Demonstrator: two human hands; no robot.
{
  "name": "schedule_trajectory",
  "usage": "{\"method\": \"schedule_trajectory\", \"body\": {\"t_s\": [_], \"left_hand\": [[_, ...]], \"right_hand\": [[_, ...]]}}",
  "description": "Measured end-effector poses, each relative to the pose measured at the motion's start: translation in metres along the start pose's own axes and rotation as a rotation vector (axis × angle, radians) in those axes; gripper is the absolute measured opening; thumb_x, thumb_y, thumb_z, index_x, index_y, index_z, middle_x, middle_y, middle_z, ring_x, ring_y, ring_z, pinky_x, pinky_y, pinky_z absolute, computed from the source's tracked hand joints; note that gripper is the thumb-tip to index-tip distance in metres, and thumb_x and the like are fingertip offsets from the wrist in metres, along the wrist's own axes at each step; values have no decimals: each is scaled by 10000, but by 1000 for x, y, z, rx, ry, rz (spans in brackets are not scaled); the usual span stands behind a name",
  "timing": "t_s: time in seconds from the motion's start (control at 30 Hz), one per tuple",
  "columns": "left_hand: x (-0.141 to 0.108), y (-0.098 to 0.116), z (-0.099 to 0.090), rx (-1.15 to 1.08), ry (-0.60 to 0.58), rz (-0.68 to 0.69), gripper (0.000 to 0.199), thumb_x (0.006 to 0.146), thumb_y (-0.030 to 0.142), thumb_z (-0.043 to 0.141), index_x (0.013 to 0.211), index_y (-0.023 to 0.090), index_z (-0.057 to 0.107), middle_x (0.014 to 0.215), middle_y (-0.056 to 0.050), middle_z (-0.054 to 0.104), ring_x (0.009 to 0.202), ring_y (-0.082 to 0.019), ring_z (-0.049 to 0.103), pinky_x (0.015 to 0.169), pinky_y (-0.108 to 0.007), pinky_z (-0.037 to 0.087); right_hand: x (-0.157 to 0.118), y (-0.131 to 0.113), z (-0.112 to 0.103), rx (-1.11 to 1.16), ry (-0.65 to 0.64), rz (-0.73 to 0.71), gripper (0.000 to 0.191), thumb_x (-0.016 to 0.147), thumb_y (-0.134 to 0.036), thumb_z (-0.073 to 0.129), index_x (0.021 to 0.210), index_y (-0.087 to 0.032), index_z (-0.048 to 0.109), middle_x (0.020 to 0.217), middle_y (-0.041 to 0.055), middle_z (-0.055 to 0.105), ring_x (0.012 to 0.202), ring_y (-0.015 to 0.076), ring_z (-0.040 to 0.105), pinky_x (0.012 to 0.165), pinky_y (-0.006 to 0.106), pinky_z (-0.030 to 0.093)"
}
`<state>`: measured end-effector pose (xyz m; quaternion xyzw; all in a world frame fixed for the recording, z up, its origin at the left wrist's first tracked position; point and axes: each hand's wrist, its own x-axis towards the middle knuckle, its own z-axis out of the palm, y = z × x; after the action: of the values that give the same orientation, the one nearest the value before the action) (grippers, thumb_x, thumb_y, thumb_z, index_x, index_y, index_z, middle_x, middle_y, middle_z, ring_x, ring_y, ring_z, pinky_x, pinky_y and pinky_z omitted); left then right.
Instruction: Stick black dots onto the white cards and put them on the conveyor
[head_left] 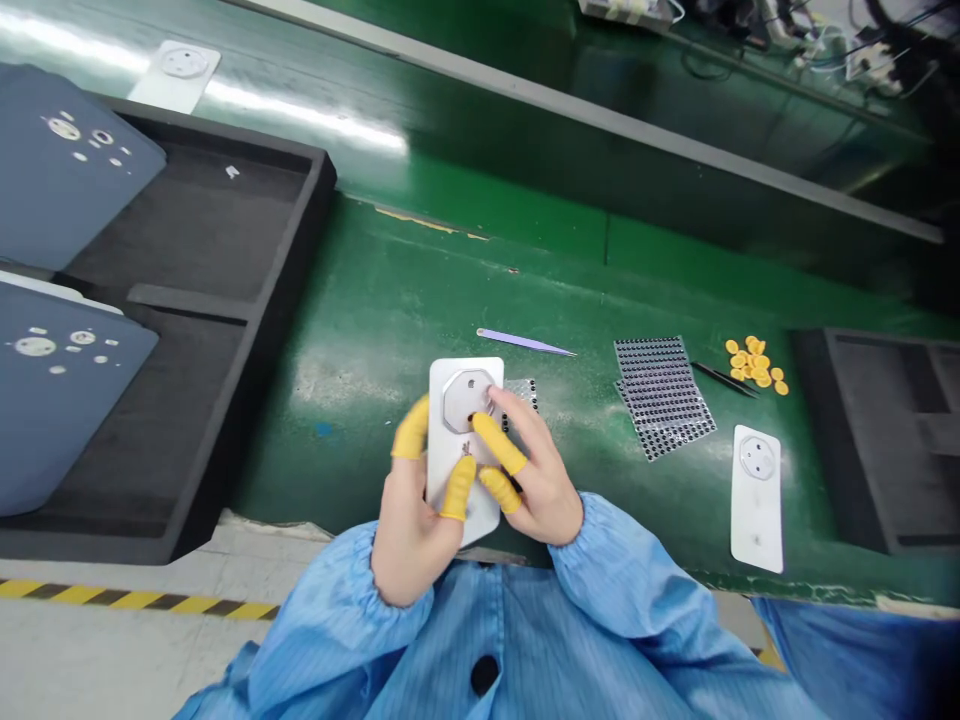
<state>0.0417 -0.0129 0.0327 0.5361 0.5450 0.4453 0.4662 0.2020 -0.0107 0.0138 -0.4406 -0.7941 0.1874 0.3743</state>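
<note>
A white rectangular plate (444, 378) with a grey octagonal recess is tilted up over the table's front edge. My left hand (420, 515) holds its left side and lower part, yellow covers on the thumb and a finger. My right hand (541, 480) is over the plate's right side, a yellow-covered fingertip at a dark spot in the recess; whether it grips something small is hidden. Partly behind the plate lies a sheet of black dots (525, 390). Purple tweezers (525, 342) lie just beyond the plate.
Dotted sheets (664, 395), black tweezers (724, 379), yellow finger covers (757, 365) and another white plate (756, 510) lie to the right. A black tray (847, 440) stands far right. At left, a large black tray (300, 240) holds blue-grey panels (67, 180). A white plate (176, 90) lies behind it.
</note>
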Motion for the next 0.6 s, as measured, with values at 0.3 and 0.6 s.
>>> {"method": "schedule_trajectory", "body": {"t_s": [0.3,0.6], "left_hand": [[15,-27,-66,236,160,-218,347,803,394,646,1031,144,724,1068,-106,696,1040,-323,635,959,-459,488],[18,-7,-4,-113,-251,-252,313,758,396,697,910,127,749,887,-112,733,718,-231,682,732,-371,572]], "right_hand": [[-22,29,15,-77,2,69,378,886,-81,527,1253,-168,551,1296,159,583,1309,245,461,1023,483,478],[-7,2,-6,44,73,30,336,855,-106,596,1182,-181,589,1219,137,622,1155,213,582,987,475,493]]}}
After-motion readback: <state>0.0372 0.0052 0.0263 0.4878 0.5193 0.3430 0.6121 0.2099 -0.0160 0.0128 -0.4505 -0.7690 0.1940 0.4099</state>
